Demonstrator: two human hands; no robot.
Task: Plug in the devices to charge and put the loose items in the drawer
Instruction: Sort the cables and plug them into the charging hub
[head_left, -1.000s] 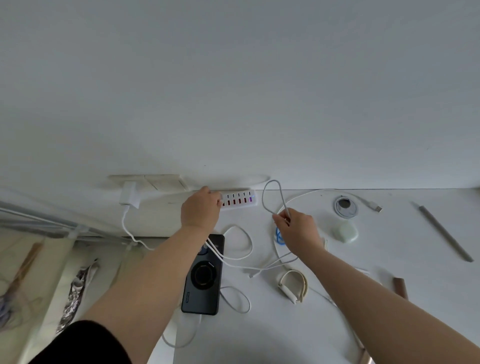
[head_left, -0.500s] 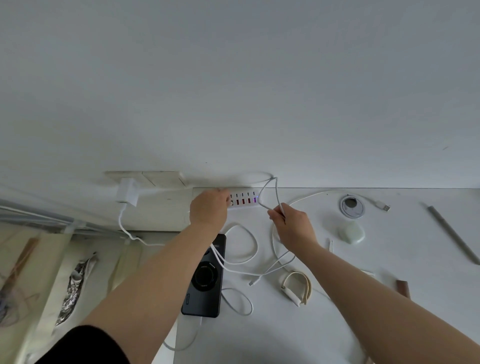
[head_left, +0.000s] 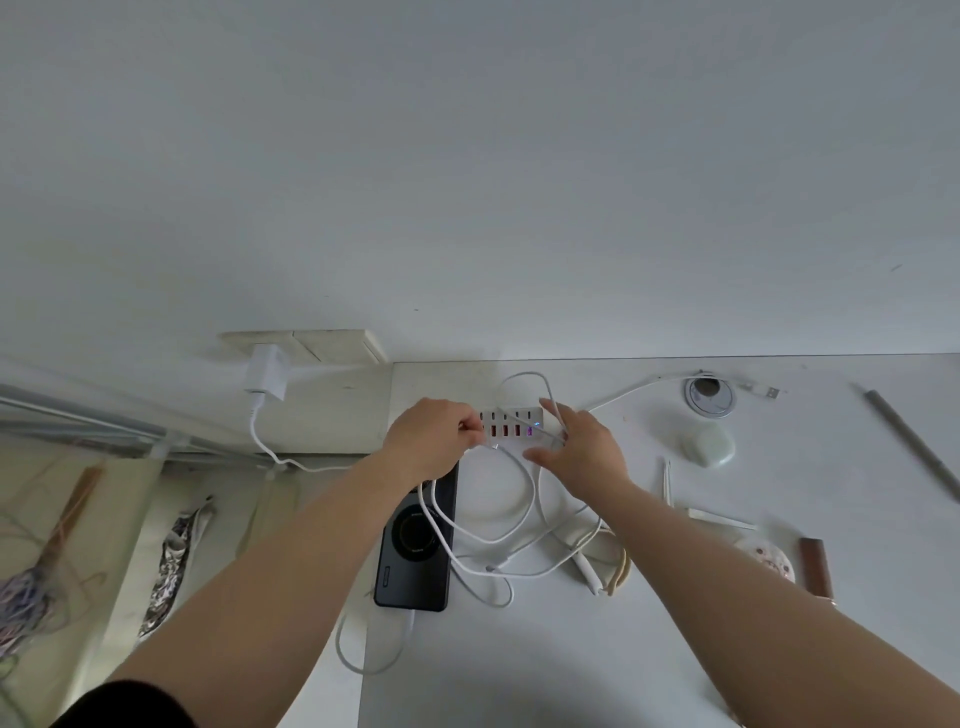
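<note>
Head view, nearest first: the black phone (head_left: 415, 545) lies face down at lower centre of the white desk (head_left: 519, 665), with a white cable running from its near end, so that one looks connected. Over and beside it sprawls a tangle of white cables (head_left: 506, 514), one free connector lying loose in the tangle. To the right sit loose items not yet put away: a cream band (head_left: 621, 569), a patterned disc (head_left: 766, 558), a brown stick (head_left: 816, 566), and farther off a pale green case (head_left: 709, 444) and a grey rod (head_left: 909, 441). No drawer shows.

Farther up, at frame centre, the left hand (head_left: 431, 441) pinches a cable end at the left side of the multi-port charger (head_left: 511, 428); whether it is seated I cannot tell. The right hand (head_left: 582, 449) has fingers spread fairly wide, a cable loop draped over them. So the charging step is under way and the tidying is untouched.

Against half a second ago, the right hand has opened from its pinch on the loop and moved closer to the charger.
</note>
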